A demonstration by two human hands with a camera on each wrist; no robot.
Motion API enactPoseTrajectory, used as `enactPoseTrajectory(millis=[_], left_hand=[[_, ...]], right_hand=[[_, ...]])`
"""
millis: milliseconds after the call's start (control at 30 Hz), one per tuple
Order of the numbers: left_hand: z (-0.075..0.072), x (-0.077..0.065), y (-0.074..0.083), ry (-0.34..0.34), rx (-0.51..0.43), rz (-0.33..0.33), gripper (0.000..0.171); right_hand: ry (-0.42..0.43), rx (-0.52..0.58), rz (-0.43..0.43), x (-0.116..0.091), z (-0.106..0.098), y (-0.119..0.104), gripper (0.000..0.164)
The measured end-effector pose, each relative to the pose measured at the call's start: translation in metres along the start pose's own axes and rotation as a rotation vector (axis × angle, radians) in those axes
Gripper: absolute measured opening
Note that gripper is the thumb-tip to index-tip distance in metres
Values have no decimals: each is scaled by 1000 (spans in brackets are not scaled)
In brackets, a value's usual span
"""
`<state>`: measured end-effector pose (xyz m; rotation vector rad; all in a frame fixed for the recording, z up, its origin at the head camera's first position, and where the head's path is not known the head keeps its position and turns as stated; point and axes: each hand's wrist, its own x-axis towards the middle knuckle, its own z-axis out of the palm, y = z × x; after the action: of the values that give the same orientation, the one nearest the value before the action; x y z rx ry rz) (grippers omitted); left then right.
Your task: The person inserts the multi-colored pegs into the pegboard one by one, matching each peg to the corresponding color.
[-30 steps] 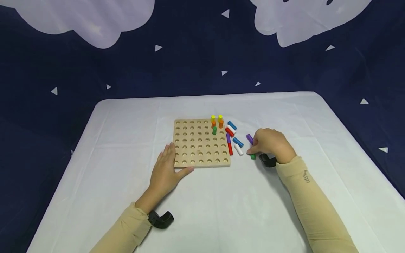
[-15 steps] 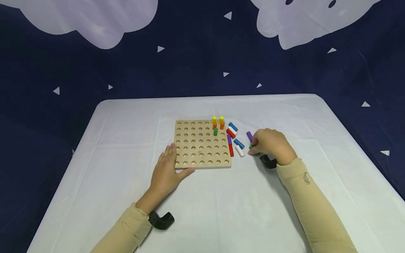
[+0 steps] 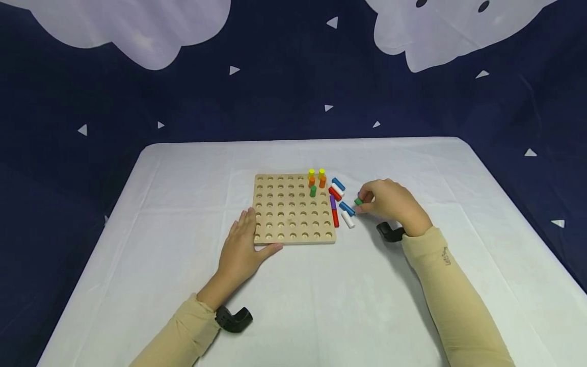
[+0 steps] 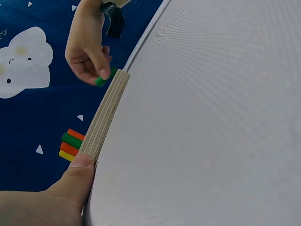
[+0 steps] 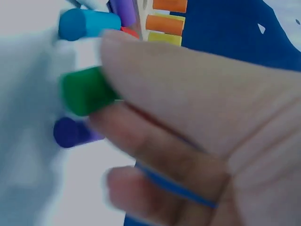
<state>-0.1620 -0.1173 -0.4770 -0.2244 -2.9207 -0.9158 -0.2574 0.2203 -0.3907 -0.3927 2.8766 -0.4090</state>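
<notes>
Plainly, head view showed five upright cylindrical pegs [image 3: 323, 182], left-wrist four, outstretched left hand [image 3: 239, 255] touched wooden pegboard [image 3: 275, 200], right hand [image 3: 391, 203] pinched green peg [image 5: 87, 92].

Navy backdrop [image 3: 275, 112] behind, pale clouds [image 3: 137, 30] up top, small white triangles [image 3: 333, 22] scattered. White-covered table [image 3: 321, 306], rounded far corners, faint creases.
</notes>
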Motion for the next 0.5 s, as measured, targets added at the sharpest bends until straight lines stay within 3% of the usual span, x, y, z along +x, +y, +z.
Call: enactPoseTrajectory(millis=[233, 500], left_hand=[[1, 0, -1, 0, -4, -8, 115], [-1, -1, -1, 7, -10, 6, 114]], right_hand=[[98, 246, -70, 15, 9, 0, 23], [195, 425, -32, 27, 17, -4, 20]])
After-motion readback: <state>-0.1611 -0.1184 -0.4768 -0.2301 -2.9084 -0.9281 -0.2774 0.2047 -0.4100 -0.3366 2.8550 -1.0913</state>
